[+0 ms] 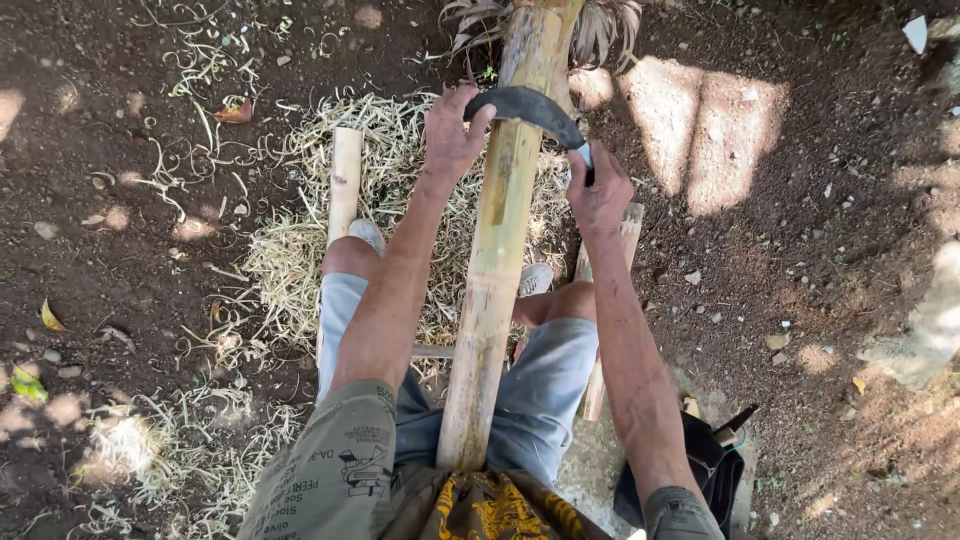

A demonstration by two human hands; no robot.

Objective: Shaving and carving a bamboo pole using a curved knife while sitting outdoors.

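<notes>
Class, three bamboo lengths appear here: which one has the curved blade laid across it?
The long, thick yellow bamboo pole between the knees; both hands hold the dark curved blade across it. The two shorter pieces lie untouched beside the legs.

Pale yellow-green bamboo pole (497, 250), dark curved blade (525, 105), grey shorts (545, 385), straw-coloured shavings (290, 250) on brown soil (800, 300).

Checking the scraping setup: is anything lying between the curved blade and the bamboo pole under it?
Nothing visible. The curved blade lies straight across the bamboo pole, with the left hand and right hand gripping its two ends on either side.
</notes>
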